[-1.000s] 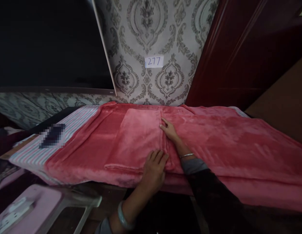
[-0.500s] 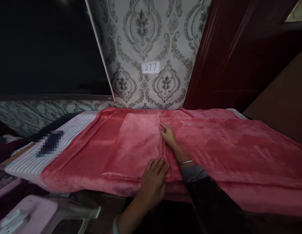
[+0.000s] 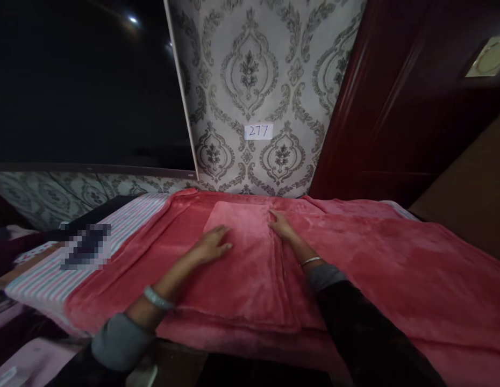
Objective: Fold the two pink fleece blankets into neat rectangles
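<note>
One folded red blanket (image 3: 242, 274); one left hand (image 3: 212, 246) at left side, thumb apart from fingers; one right hand (image 3: 283, 228) at right edge, pinch unclear

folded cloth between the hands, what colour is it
The folded cloth is pinkish red; the head view shows it best.

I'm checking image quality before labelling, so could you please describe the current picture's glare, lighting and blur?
Head view: bright glare on the dark television screen; head view: dim light overall, left hand looking slightly blurred; head view: pixelated patch over the striped sheet.
</note>
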Tool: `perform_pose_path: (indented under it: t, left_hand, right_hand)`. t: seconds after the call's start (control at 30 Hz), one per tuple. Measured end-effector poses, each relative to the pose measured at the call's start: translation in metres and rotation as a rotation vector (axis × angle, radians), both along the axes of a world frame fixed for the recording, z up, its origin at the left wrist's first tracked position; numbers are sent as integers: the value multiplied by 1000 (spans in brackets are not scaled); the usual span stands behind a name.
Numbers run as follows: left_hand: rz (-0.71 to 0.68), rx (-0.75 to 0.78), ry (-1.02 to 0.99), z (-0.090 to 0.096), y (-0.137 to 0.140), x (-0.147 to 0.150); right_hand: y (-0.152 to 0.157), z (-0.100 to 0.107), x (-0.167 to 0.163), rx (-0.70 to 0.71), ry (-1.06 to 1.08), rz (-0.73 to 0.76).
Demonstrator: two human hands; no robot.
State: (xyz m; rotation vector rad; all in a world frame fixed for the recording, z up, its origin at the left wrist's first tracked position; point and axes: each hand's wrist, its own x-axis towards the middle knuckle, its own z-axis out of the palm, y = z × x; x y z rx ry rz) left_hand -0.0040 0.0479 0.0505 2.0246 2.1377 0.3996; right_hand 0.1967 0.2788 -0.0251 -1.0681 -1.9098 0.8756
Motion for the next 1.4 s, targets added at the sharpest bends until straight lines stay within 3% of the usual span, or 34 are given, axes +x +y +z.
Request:
perform_pose_path:
  t: [0.17,0.3,0.4,0.6,0.67,0.8,0.9,1.03,1.17,1.3,1.4]
  left_hand:
    - [22,-100,137,-15,33,4]
    - [53,-64,214,-36,35,13]
    - [29,-68,178,-35,37,9]
    - [74,-62,152,-7,85,-4]
    - [80,-86,172,-11,105,-6]
    - [116,-86,219,-37,128,-8]
    - [117,-38,226,-50,132,-10]
    - [100,-9,225,-53,132,-12]
    - [99,19,242,-55,131,-11]
    - [94,54,265,-57,130,-10]
    - [92,64,268,-57,128,-10]
  right_hand:
    - [4,-2,6,40,-58,-35]
    - [4,-5,19,40,-154,-42]
    - [1,3,17,53,-211,-54]
    - [-44,21,-15,294,-489,-66]
    - [-62,16,-18,331,-579,-27]
    - [-78,0,-11,304,-692,-12]
    - [-77,-6,-6,296,-704,-8]
    - [-73,-6,-5,259,-696,2]
    - [-58,12,-14,190,-688,7]
    - [-33,37,-38,326,-650,59]
    - [-20,34,-51,367,-711,68]
